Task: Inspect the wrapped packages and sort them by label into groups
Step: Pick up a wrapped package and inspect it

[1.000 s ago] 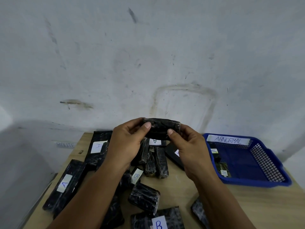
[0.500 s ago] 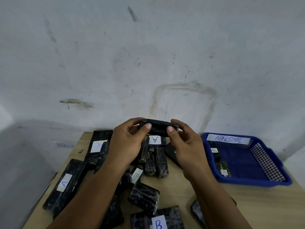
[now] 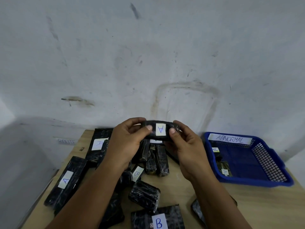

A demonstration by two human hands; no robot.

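A black wrapped package (image 3: 160, 129) with a white label reading "A" is held up above the table between both hands. My left hand (image 3: 127, 142) grips its left end and my right hand (image 3: 184, 146) grips its right end, thumbs on the front face. Beneath them lies a pile of black packages (image 3: 155, 161). Packages labelled "A" lie at the left (image 3: 66, 180) and back left (image 3: 99, 144). Packages labelled "B" lie near the middle (image 3: 137, 173) and at the front edge (image 3: 158, 220).
A blue basket (image 3: 274, 169) labelled "ABNORMAL" stands at the right with small "A" packages (image 3: 223, 169) inside. The wooden table (image 3: 255, 204) ends at a white wall behind. An unlabelled black package (image 3: 145, 195) lies in front of the pile.
The held package has been turned in both hands, so its white "A" label now faces me. Earlier only its dark side showed.
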